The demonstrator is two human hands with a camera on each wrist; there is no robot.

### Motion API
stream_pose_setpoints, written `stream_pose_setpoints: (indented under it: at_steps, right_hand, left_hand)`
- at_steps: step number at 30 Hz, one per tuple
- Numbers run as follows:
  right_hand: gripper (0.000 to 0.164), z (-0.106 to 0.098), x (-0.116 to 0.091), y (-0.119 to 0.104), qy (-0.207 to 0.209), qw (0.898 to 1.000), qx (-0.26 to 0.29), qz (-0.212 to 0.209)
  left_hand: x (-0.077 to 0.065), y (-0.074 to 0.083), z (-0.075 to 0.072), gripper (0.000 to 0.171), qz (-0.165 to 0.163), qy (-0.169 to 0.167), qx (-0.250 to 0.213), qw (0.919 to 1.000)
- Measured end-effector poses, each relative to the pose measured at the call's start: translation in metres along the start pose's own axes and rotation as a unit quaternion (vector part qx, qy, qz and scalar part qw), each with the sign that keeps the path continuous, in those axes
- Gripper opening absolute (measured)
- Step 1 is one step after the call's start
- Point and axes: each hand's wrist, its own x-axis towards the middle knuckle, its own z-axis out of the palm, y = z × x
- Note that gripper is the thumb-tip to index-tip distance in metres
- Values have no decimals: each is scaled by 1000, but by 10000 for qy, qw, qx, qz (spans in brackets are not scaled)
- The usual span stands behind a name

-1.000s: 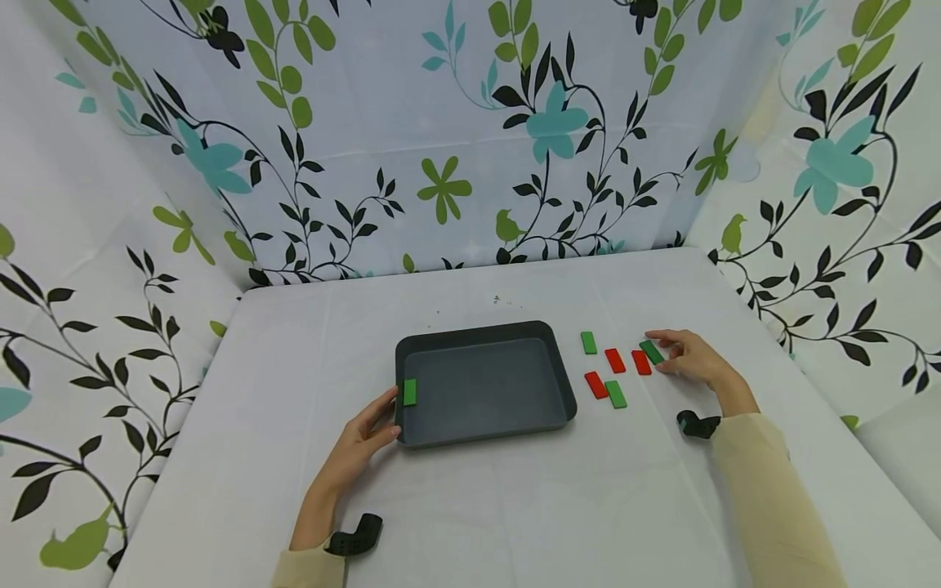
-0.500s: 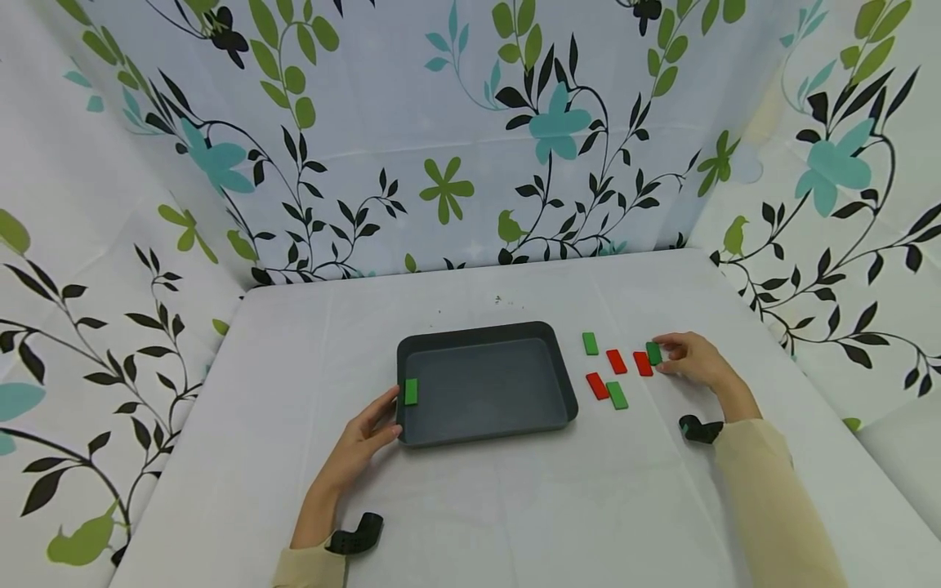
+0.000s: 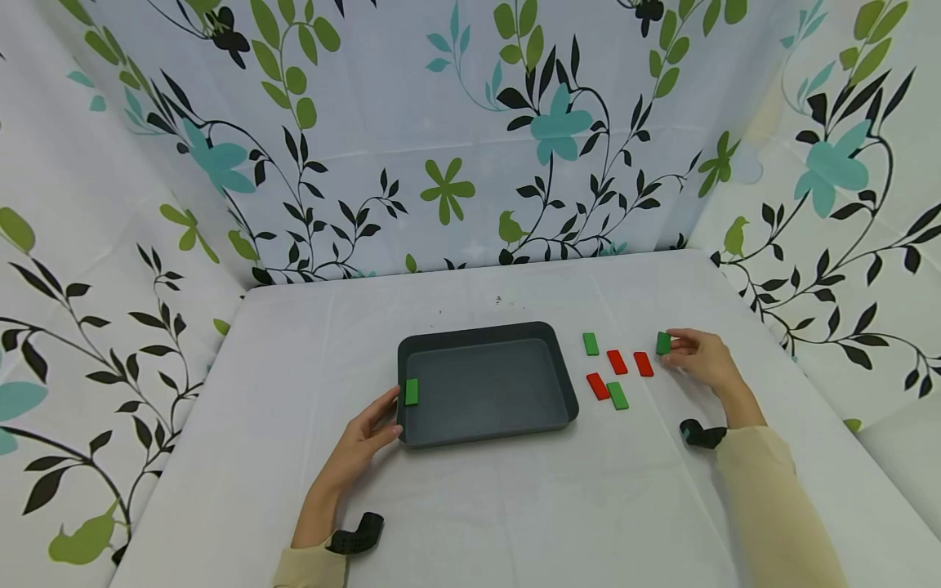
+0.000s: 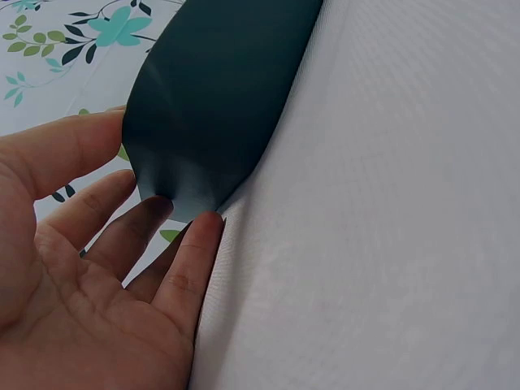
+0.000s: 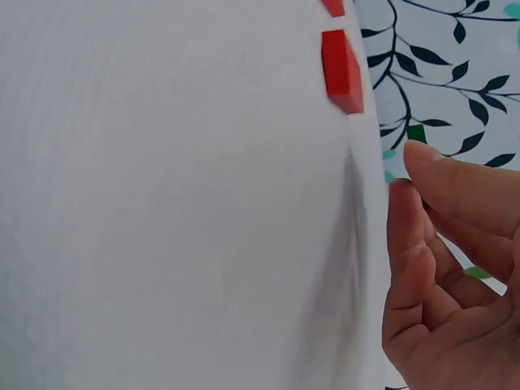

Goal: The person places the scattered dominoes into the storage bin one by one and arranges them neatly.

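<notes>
My right hand (image 3: 700,358), right of the loose blocks, pinches a small green rectangular block (image 3: 663,343) between thumb and fingers. The right wrist view shows just a corner of this green block (image 5: 416,133) past the thumb; the rest is hidden. At the dark grey tray (image 3: 485,388), my left hand (image 3: 360,437) touches the left end with spread fingers, thumb near the front corner. Up close, fingertips (image 4: 210,223) meet the tray's end wall (image 4: 191,191). Inside the tray, by its left wall, lies another green block (image 3: 411,392).
Right of the tray lie red blocks, the nearest to my right hand being a red one (image 3: 643,364). Green blocks lie among them, one at the back (image 3: 590,344) and one in front (image 3: 617,396). Patterned curtains (image 3: 441,131) surround the white table (image 3: 515,506).
The green block in my right hand has moved from beside the red block back and to the right, turning more upright. My left hand and the tray stay in place.
</notes>
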Motion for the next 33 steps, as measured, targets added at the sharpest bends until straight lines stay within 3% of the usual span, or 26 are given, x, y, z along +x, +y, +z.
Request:
stream_pose_setpoints:
  at_steps: [7,11,23,33]
  right_hand:
    - [56,4,-7,-16,601,9957,588,-382]
    - [55,9,-11,-32,741,9922,854,-521]
    - [51,37,-16,-89,635,9882,1000,-969]
    - [50,88,-11,-130,205,9857,1098,-1263]
  left_hand:
    - [0,-2,-1,65,30,2,-9,10000]
    - [1,-2,-1,66,-6,7,-31,10000]
    - [1,-1,-1,66,7,0,-28,10000]
    - [1,-2,-1,66,24,8,5,10000]
